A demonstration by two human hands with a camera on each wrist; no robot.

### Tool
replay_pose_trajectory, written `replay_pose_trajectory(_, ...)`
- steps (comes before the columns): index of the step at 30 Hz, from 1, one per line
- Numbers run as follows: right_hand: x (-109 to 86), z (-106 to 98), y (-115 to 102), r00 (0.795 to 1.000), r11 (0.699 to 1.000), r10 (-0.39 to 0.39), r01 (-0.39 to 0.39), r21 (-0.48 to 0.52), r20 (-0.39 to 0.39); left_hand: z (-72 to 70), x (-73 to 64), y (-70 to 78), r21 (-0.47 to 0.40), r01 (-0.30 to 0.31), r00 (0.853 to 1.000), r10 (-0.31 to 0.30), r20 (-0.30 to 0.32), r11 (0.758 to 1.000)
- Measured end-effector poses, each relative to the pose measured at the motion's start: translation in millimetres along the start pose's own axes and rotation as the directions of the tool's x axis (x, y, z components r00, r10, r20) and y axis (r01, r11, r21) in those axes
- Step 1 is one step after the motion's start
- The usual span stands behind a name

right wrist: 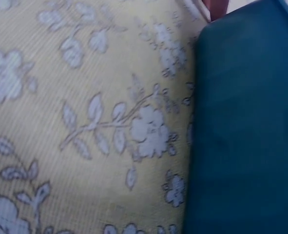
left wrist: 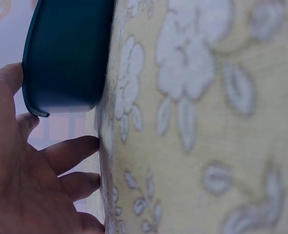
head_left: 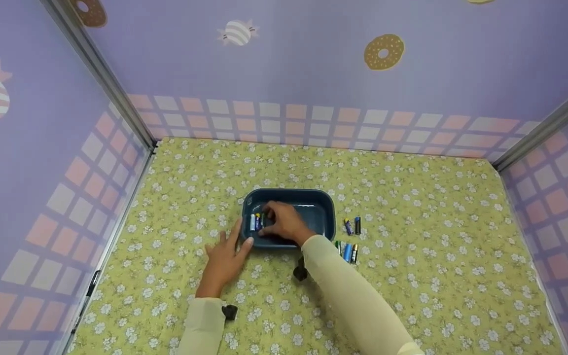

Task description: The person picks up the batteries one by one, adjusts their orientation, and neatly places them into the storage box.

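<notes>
A dark teal tray (head_left: 324,217) sits on the flowered cloth. Inside it, along the left end, stand side by side a pale silver battery (head_left: 253,223), a blue battery with a yellow end (head_left: 258,224) and a dark green battery (head_left: 263,218). My right hand (head_left: 286,222) reaches over the front rim and pinches the dark green one between thumb and fingers, partly covering it. With fingers spread, my left hand (head_left: 227,259) rests against the tray's left front corner; the left wrist view shows thumb and index finger at the tray wall (left wrist: 68,63).
Right of the tray lie a blue and yellow battery (head_left: 348,227) and a black battery with a blue end (head_left: 358,226). Nearer me are a green battery (head_left: 338,246), a light blue one (head_left: 347,252) and a black one (head_left: 354,254). Patterned walls (head_left: 303,64) enclose the table.
</notes>
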State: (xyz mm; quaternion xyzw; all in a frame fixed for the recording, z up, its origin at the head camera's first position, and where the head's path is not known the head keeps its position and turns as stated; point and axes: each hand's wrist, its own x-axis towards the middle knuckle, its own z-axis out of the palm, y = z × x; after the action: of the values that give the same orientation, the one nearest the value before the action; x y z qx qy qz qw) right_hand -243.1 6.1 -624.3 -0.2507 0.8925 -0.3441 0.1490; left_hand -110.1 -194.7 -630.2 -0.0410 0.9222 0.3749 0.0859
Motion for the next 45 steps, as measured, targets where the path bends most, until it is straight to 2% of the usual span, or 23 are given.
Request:
replay_pose_trajectory(8,-9.6,-10,-3,1.000,0.998,-0.009,0.011,0.064,-0.030,-0.4,-0.7,-0.4,-0.012,-0.006,1.000,0.006,0.002,1.000)
replay_pose_trajectory(13,-19.3,-23,-8,0.995,0.992,-0.045,0.055,0.110,-0.091,-1.2,0.5,0.2,0.002,0.008,1.000,-0.008,0.010,1.000)
replay_pose_trajectory(19,-33.7,-49,-11,0.980,0.982,-0.109,0.133,0.136,-0.168,-1.5,0.8,2.1,0.007,0.027,1.000,-0.027,0.011,1.000)
replay_pose_trajectory(25,-50.6,-81,-8,0.961,0.976,-0.106,0.150,0.160,-0.256,-0.7,0.3,3.1,0.004,0.023,1.000,-0.023,0.001,1.000)
replay_pose_trajectory(36,-89.0,-134,24,0.905,0.983,-0.118,0.163,0.078,-0.409,-0.8,-1.1,4.1,-0.005,0.028,1.000,-0.028,0.007,1.000)
replay_pose_trajectory(40,-102.7,-142,40,0.892,0.988,-0.094,0.138,0.069,-0.441,-0.2,-1.2,2.8,-0.009,0.023,1.000,-0.023,-0.001,1.000)
replay_pose_trajectory(45,-114.7,-143,63,0.880,0.993,-0.059,0.101,0.063,-0.472,0.2,-1.3,1.3,-0.030,0.040,0.999,-0.040,0.003,0.999)
